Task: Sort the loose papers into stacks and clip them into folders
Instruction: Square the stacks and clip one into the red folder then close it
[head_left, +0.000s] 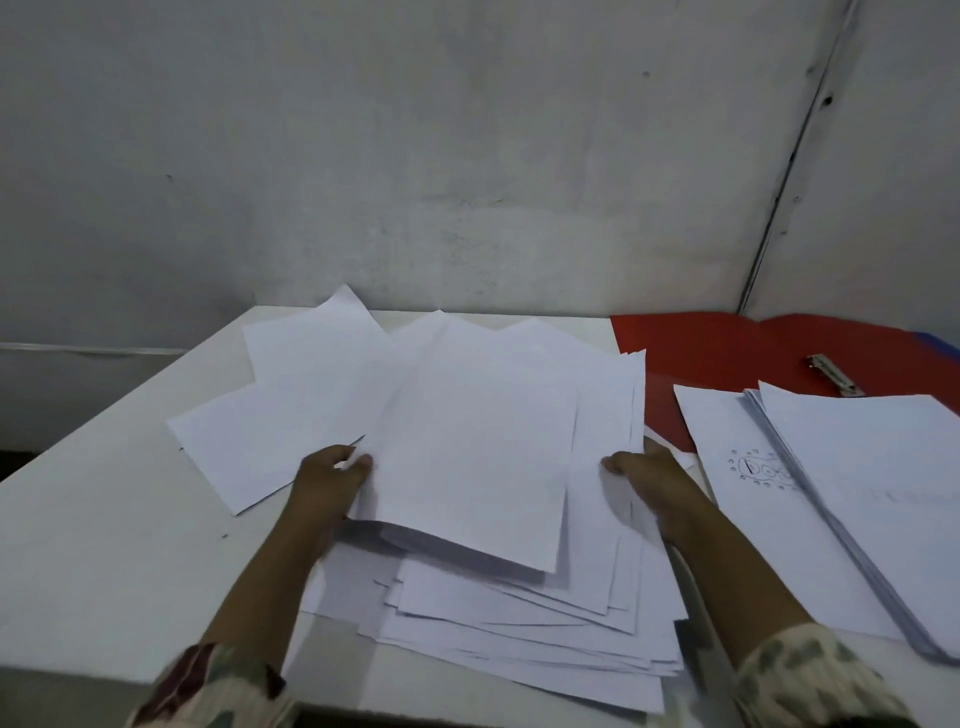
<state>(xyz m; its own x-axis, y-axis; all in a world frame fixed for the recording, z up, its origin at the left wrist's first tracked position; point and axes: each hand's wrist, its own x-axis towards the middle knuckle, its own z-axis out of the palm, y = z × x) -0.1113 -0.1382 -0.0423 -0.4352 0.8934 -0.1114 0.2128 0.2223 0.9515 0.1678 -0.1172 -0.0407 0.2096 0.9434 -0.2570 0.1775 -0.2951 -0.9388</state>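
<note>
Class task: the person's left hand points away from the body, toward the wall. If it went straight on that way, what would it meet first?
Probably the loose sheets fanned out on the table beyond the left hand, which grips the edge of the lifted stack. Past them comes the wall; depth is hard to judge.

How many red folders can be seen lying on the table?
1. The open red folder lies at the table's far right corner, partly under paper stacks. A blue edge behind it may be another folder.
</note>
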